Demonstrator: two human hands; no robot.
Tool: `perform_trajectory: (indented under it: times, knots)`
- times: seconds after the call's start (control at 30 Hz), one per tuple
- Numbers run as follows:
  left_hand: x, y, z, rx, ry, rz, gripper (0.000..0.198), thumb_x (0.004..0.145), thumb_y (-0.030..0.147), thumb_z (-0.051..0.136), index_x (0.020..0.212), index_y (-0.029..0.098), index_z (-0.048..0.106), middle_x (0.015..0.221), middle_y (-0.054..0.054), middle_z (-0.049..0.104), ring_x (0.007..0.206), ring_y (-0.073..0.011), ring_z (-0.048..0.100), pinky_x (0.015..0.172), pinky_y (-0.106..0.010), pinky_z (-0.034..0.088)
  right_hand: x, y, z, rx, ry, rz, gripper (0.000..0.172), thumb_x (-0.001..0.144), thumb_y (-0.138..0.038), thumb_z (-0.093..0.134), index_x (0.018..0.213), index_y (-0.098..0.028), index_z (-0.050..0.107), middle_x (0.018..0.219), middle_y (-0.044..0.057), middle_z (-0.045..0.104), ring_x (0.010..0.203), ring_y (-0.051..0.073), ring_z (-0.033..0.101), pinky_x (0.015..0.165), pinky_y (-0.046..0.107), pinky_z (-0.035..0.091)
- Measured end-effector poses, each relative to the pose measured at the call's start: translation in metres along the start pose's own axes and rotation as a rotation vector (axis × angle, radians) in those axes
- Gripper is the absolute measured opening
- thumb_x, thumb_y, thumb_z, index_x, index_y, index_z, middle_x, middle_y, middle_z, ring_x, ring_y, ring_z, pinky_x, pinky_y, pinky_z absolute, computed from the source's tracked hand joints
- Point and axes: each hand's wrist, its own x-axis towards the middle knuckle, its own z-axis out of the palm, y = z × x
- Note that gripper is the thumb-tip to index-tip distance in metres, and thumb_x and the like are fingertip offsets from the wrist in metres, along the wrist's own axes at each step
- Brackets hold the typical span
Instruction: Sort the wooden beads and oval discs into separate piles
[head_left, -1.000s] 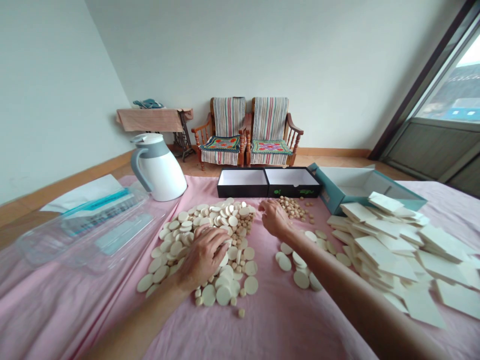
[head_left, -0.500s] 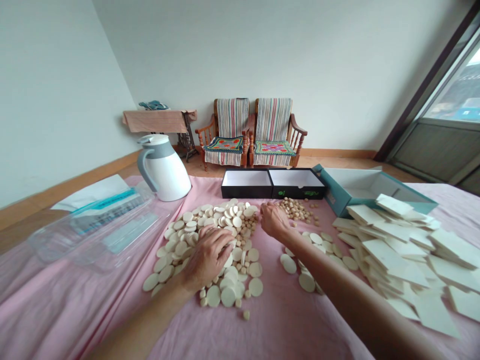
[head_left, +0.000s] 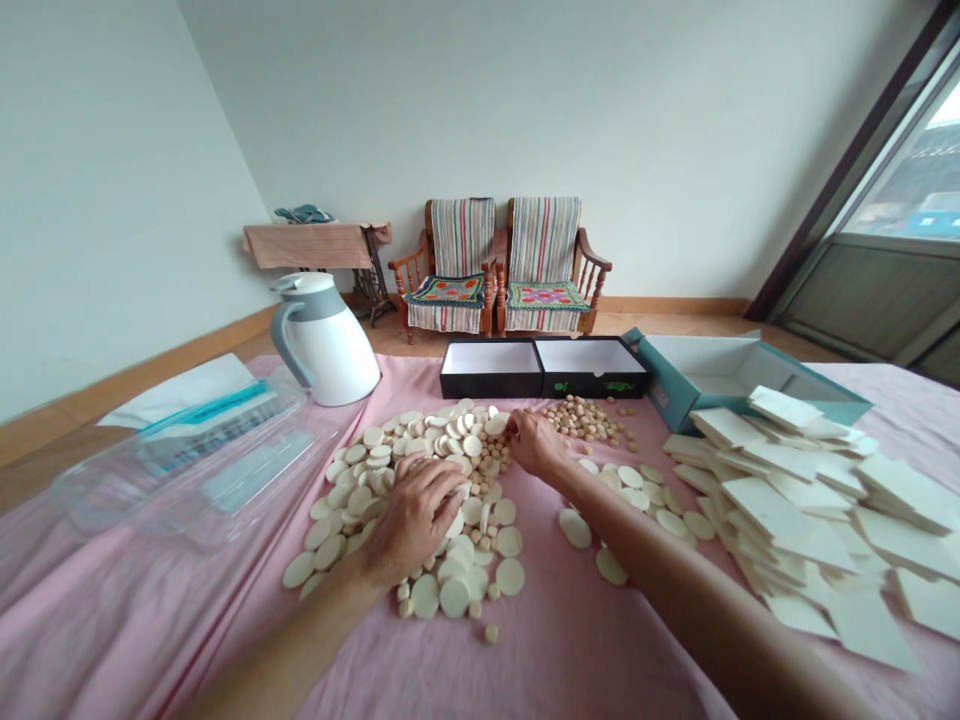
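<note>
A broad heap of pale wooden discs (head_left: 360, 497) lies before me, with small wooden cubes (head_left: 491, 460) mixed along its right side. My left hand (head_left: 415, 512) rests on the heap, palm down, its fingers laid out over the discs; nothing shows in its grip. At the heap's upper right edge, my right hand (head_left: 537, 446) has its fingertips drawn together among the cubes and discs. Whatever they pinch is hidden. Just beyond that hand is a separate pile of small cubes (head_left: 592, 420). A second group of discs (head_left: 634, 477) lies under and beside my right forearm.
Two black open boxes (head_left: 491, 385) and a teal box (head_left: 675, 400) stand at the back. Thin square boards (head_left: 795, 510) are heaped at right. A white and grey jug (head_left: 337, 350) and clear plastic packaging (head_left: 97, 500) occupy the left of the pink cloth (head_left: 525, 670).
My right hand has moved slightly left and toward me, from beside the separate cube pile to the disc heap's edge. My left hand stays in place on the discs.
</note>
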Motion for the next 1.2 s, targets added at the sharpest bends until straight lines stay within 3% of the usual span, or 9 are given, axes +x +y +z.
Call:
perform_trajectory:
  times: [0.2, 0.37, 0.57, 0.67, 0.8, 0.97, 1.1, 1.2]
  knots:
    - [0.001, 0.001, -0.001, 0.0, -0.007, 0.0, 0.018, 0.089, 0.019, 0.047, 0.1, 0.021, 0.062, 0.1, -0.004, 0.065, 0.098, -0.0178, 0.058, 0.101, -0.043, 0.036, -0.002, 0.012, -0.011, -0.04, 0.046, 0.089, 0.022, 0.077, -0.01, 0.045, 0.092, -0.015, 0.059, 0.091, 0.01, 0.063, 0.083, 0.019, 0.054, 0.068, 0.027, 0.034]
    - [0.002, 0.002, -0.002, -0.003, -0.002, 0.001, 0.018, 0.089, 0.019, 0.048, 0.098, 0.021, 0.063, 0.099, -0.004, 0.065, 0.097, -0.0172, 0.059, 0.1, -0.042, 0.036, -0.009, 0.017, -0.034, -0.158, 0.216, 0.118, 0.025, 0.078, -0.008, 0.042, 0.094, -0.016, 0.06, 0.097, 0.012, 0.06, 0.093, 0.023, 0.05, 0.074, 0.031, 0.033]
    - [0.001, 0.001, -0.001, 0.001, 0.008, 0.007, 0.017, 0.089, 0.018, 0.048, 0.096, 0.02, 0.063, 0.099, -0.005, 0.065, 0.096, -0.0173, 0.059, 0.099, -0.042, 0.037, -0.027, 0.001, -0.028, 0.06, -0.122, -0.049, 0.018, 0.072, -0.011, 0.052, 0.088, -0.015, 0.059, 0.088, 0.007, 0.063, 0.08, 0.017, 0.054, 0.066, 0.025, 0.034]
    - [0.001, 0.0, 0.0, 0.002, 0.005, 0.011, 0.017, 0.089, 0.018, 0.047, 0.097, 0.02, 0.062, 0.099, -0.005, 0.065, 0.096, -0.0178, 0.059, 0.099, -0.043, 0.037, -0.037, -0.005, -0.021, 0.085, -0.157, -0.075, 0.014, 0.071, -0.011, 0.051, 0.082, -0.015, 0.059, 0.084, 0.007, 0.063, 0.078, 0.016, 0.055, 0.064, 0.024, 0.033]
    - [0.002, 0.0, 0.0, 0.011, 0.011, 0.011, 0.017, 0.088, 0.018, 0.048, 0.097, 0.021, 0.062, 0.099, -0.005, 0.066, 0.095, -0.0176, 0.059, 0.1, -0.043, 0.037, -0.043, -0.005, -0.016, 0.078, -0.173, -0.104, 0.021, 0.07, -0.003, 0.045, 0.081, -0.016, 0.059, 0.084, 0.006, 0.062, 0.075, 0.014, 0.055, 0.063, 0.023, 0.032]
    - [0.0, -0.001, 0.001, 0.006, 0.015, 0.013, 0.018, 0.089, 0.019, 0.047, 0.097, 0.021, 0.063, 0.099, -0.005, 0.065, 0.096, -0.0175, 0.059, 0.1, -0.042, 0.037, -0.035, 0.014, -0.03, -0.023, -0.106, -0.005, 0.025, 0.07, -0.003, 0.046, 0.088, -0.015, 0.058, 0.092, 0.01, 0.06, 0.077, 0.016, 0.054, 0.061, 0.025, 0.031]
    - [0.0, 0.0, 0.0, 0.001, 0.0, -0.001, 0.018, 0.09, 0.019, 0.047, 0.098, 0.022, 0.062, 0.1, -0.004, 0.065, 0.097, -0.0174, 0.059, 0.1, -0.043, 0.036, -0.025, 0.029, -0.049, -0.223, 0.062, 0.124, 0.024, 0.076, -0.004, 0.042, 0.089, -0.015, 0.059, 0.097, 0.014, 0.058, 0.086, 0.022, 0.052, 0.066, 0.029, 0.033]
    - [0.001, 0.001, 0.0, 0.003, 0.01, 0.007, 0.017, 0.089, 0.018, 0.047, 0.096, 0.021, 0.063, 0.098, -0.005, 0.065, 0.096, -0.0174, 0.059, 0.1, -0.042, 0.037, -0.022, 0.028, -0.048, -0.218, 0.128, 0.066, 0.024, 0.077, -0.005, 0.043, 0.09, -0.016, 0.06, 0.096, 0.013, 0.059, 0.094, 0.024, 0.049, 0.073, 0.031, 0.034]
